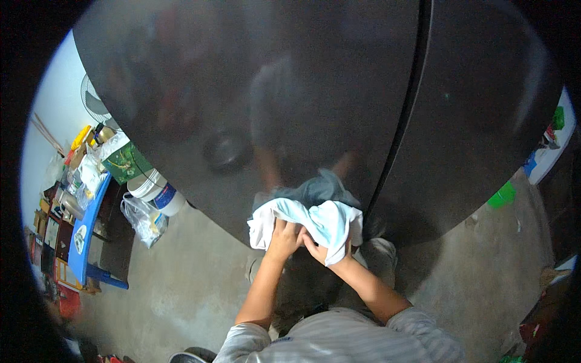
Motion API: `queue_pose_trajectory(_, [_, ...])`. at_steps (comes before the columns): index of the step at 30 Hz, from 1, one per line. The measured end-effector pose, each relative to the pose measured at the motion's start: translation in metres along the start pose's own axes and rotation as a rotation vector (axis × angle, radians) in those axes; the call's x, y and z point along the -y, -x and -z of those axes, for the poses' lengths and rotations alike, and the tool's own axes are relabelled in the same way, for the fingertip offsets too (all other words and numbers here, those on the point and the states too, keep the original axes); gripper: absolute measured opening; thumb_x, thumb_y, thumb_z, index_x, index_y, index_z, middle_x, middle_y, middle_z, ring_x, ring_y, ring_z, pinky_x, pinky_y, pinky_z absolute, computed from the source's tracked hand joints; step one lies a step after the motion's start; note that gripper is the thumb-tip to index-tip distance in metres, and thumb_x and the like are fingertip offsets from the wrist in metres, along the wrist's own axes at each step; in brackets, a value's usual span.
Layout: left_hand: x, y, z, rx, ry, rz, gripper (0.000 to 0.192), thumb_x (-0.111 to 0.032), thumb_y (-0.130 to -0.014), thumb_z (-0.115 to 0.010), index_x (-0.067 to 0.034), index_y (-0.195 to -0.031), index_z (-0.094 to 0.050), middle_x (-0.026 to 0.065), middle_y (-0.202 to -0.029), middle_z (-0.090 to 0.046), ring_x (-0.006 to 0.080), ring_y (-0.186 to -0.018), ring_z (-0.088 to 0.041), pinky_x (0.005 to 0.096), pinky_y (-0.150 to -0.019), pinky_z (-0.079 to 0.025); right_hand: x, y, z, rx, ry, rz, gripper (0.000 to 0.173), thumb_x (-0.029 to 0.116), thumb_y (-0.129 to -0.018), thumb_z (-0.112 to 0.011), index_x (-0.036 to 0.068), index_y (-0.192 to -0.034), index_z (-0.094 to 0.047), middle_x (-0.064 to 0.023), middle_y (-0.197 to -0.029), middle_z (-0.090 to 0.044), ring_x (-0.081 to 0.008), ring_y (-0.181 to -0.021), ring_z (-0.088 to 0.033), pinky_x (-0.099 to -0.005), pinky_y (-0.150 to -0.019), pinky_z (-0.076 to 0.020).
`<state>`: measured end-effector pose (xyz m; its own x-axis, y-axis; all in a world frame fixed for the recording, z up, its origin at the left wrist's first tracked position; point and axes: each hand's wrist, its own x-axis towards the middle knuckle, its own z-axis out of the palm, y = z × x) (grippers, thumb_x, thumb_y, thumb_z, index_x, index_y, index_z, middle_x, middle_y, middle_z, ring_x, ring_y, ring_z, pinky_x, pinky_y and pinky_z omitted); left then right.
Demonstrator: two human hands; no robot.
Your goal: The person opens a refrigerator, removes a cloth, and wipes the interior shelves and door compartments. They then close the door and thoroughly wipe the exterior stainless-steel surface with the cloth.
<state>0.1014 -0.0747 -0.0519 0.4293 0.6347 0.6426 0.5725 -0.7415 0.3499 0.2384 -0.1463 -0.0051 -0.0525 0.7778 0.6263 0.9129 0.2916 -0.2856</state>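
A crumpled white cloth (313, 222) with a pale blue tint is bunched between my two hands. My left hand (286, 237) grips its lower left side, fingers partly under the folds. My right hand (323, 252) holds the right side, most of its fingers hidden by the fabric, and the two thumbs nearly meet. Just beyond the cloth rises a large dark glossy panel (295, 113), which mirrors the cloth and my arms. Whether the cloth touches the panel is hard to tell. A black groove (404, 118) divides this panel from a second dark panel (476, 122) on the right.
To the left stands a blue table (83, 254) loaded with bags and containers. White buckets (170, 199) and a filled plastic bag (145, 222) are beside it on the concrete floor (190, 281). A green object (502, 195) lies at right. A metal basin's rim (186, 357) shows behind me.
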Motion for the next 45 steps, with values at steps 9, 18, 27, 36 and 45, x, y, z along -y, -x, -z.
queue_pose_trajectory(9, [-0.100, -0.247, 0.206, -0.806, -0.379, -0.440, 0.041, -0.033, -0.074, -0.059, -0.011, -0.108, -0.054, 0.0173, -0.123, -0.041, 0.0344, -0.113, -0.039, 0.0444, -0.090, -0.032, 0.050, -0.212, 0.190, -0.816, 0.475, 0.181, 0.034, 0.043, -0.079, -0.051, 0.011, -0.087, -0.063, -0.0156, -0.082, -0.056, -0.0293, -0.082, -0.053, -0.0445, -0.071, -0.0392])
queue_pose_trajectory(18, [-0.069, -0.154, 0.093, -0.794, -0.376, -0.256, 0.055, -0.040, -0.075, -0.052, -0.015, -0.124, -0.044, 0.0142, -0.133, -0.033, 0.0316, -0.125, -0.026, 0.0423, -0.101, -0.014, -0.011, -0.166, 0.139, -0.945, 0.535, 0.227, 0.054, 0.046, -0.077, -0.051, 0.015, -0.121, -0.046, -0.0188, -0.119, -0.041, -0.0363, -0.115, -0.036, -0.0508, -0.098, -0.0200])
queue_pose_trajectory(27, [-0.013, -0.039, 0.043, -0.057, -0.405, -0.251, 0.052, -0.040, -0.069, -0.062, -0.011, -0.112, -0.052, 0.0125, -0.124, -0.042, 0.0320, -0.116, -0.034, 0.0498, -0.095, -0.022, -0.002, -0.049, 0.012, -0.261, 0.296, -0.076, 0.072, 0.047, -0.067, -0.060, 0.007, -0.124, -0.041, -0.0231, -0.129, -0.029, -0.0398, -0.123, -0.019, -0.0551, -0.100, -0.0067])
queue_pose_trajectory(36, [-0.103, -0.243, 0.191, -0.869, -0.494, -0.612, 0.043, -0.031, -0.069, -0.057, -0.010, -0.106, -0.054, 0.0151, -0.104, -0.049, 0.0318, -0.098, -0.043, 0.0460, -0.088, -0.027, 0.054, -0.222, 0.205, -0.852, 0.219, 0.162, 0.040, 0.026, -0.072, -0.056, 0.009, -0.108, -0.056, -0.0185, -0.128, -0.035, -0.0366, -0.118, -0.029, -0.0493, -0.097, -0.0175])
queue_pose_trajectory(45, [0.020, 0.007, -0.008, 0.128, -0.542, -0.375, 0.044, -0.047, -0.073, -0.052, -0.019, -0.106, -0.059, 0.0050, -0.112, -0.054, 0.0222, -0.111, -0.043, 0.0499, -0.094, -0.026, -0.007, 0.025, -0.036, 0.150, 0.460, -0.158, 0.055, 0.040, -0.076, -0.051, 0.017, -0.125, -0.042, -0.0146, -0.132, -0.029, -0.0348, -0.121, -0.023, -0.0583, -0.098, -0.0061])
